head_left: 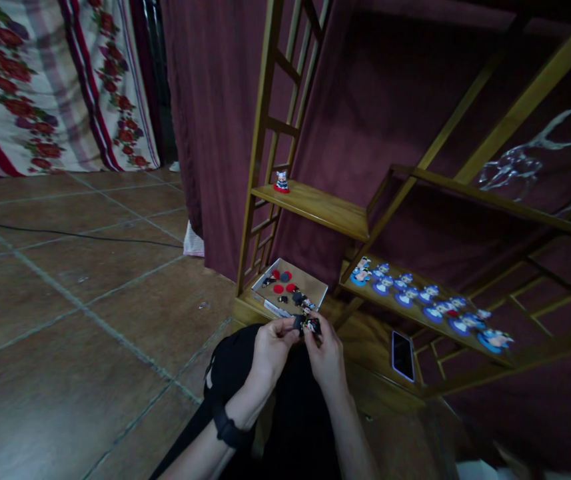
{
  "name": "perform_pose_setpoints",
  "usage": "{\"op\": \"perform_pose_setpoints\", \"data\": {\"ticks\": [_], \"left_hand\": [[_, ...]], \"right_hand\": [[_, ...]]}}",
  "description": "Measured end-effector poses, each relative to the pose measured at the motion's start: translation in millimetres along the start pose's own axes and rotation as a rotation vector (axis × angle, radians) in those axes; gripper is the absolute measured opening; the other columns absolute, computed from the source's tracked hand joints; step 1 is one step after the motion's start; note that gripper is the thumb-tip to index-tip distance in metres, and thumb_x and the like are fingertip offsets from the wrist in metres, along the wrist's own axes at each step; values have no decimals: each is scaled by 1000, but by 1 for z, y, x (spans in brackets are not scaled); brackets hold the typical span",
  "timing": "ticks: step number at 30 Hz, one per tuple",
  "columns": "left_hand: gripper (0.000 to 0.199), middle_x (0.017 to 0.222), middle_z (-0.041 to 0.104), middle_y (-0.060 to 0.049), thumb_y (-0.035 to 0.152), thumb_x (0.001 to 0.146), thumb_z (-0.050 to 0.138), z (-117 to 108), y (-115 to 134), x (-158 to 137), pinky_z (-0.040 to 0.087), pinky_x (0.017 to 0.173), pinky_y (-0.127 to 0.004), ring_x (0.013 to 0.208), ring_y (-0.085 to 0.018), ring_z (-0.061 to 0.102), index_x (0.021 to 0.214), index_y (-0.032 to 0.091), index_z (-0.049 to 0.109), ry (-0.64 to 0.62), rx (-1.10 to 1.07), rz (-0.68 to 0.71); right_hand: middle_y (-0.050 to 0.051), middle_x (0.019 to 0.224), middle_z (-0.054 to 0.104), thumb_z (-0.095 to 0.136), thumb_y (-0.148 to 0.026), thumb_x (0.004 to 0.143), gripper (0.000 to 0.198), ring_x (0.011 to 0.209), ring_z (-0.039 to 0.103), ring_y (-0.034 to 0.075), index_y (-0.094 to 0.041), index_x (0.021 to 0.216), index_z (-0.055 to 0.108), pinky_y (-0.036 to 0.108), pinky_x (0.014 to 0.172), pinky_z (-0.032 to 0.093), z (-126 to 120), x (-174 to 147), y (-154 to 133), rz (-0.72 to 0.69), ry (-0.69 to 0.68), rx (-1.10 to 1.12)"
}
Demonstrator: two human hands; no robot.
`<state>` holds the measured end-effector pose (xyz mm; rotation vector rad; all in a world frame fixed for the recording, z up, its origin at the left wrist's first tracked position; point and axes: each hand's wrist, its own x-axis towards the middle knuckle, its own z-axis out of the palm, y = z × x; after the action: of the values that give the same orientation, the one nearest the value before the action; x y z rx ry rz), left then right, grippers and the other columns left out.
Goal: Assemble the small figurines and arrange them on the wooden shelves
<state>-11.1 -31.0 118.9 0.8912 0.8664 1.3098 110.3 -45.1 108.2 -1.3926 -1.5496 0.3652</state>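
The black-clad legs (305,433) are spreading below the hands, and a black band (228,428) is circling the left wrist. The left hand (269,350) is pinching the dark left side of a small figure (311,325), its grip pressing together on it; the right hand (326,353) is clasping the other side, its grip also clamping the figure. The figure is hanging just above the knees, near the close edge of a box (275,309). Inside the box, red discs (278,289) and dark pieces (282,300) are lying loose. The box is resting on the base board (365,360), where a phone (403,355) is lying farther right. Blue-based figurines (406,296) are crowding a low shelf, and one red-based figurine (281,181) is standing on a higher shelf (325,208). A glass ornament (512,170) is sitting at upper right. Behind, a maroon curtain (215,133) is hanging; a floral cloth (10,67) is draping at far left.
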Motion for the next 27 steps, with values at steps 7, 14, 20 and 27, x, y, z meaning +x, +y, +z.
{"op": "perform_pose_setpoints", "data": {"ticks": [7,14,20,27], "left_hand": [[19,73,69,-8,7,60,68,-25,-24,22,53,68,-26,62,-12,63,79,9,66,78,-247,-269],[28,67,66,-4,-3,65,62,-31,-21,23,55,65,-26,54,-10,62,89,11,62,133,-378,-332],[27,74,68,-7,-5,67,60,-25,-8,19,56,66,-25,63,-13,66,88,10,61,104,-410,-337],[18,74,68,-7,3,70,63,-25,3,19,57,64,-26,61,-14,66,86,10,60,104,-385,-339]], "right_hand": [[5,114,61,55,-24,75,55,97,61,19,-29,128,39,35,85,49,16,19,16,70,-178,200],[5,108,64,60,-30,72,41,96,61,20,-23,112,56,37,87,47,32,13,22,194,-176,510],[5,96,69,61,-36,72,26,92,62,22,-20,92,66,42,89,45,31,17,11,251,-148,597],[5,93,69,63,-39,69,29,91,62,22,-20,90,66,39,84,46,23,22,-2,336,-160,699]]}}
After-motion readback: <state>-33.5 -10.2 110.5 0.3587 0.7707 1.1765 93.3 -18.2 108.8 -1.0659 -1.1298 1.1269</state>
